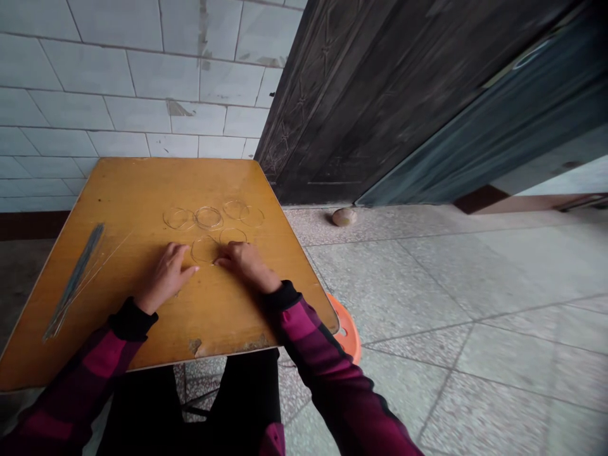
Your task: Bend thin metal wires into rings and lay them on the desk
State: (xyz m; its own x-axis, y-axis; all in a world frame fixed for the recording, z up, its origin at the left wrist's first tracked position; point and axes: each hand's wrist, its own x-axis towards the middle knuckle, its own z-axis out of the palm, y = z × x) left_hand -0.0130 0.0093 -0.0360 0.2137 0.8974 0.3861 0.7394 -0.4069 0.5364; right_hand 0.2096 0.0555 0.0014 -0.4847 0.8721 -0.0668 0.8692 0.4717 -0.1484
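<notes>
Several thin wire rings lie flat on a yellow-orange wooden tabletop [133, 190], among them one ring [177, 218] at the far left of the group and another [209, 218] beside it. My left hand [166, 275] rests on the table, its fingertips reaching the lower left of a wire ring [205, 250]. My right hand [247, 265] is curled, with its fingertips at that ring's right edge. The wire is too fine to tell how each hand touches it. A bundle of long thin wires [73, 282] lies at the table's left side, out of reach of either hand's fingers.
An orange plastic stool [348, 329] shows past the table's right corner. A small rounded stone [344, 217] lies on the speckled tile floor [427, 304]. A dark carved wooden door [323, 107] and a white tiled wall [118, 82] stand behind the table.
</notes>
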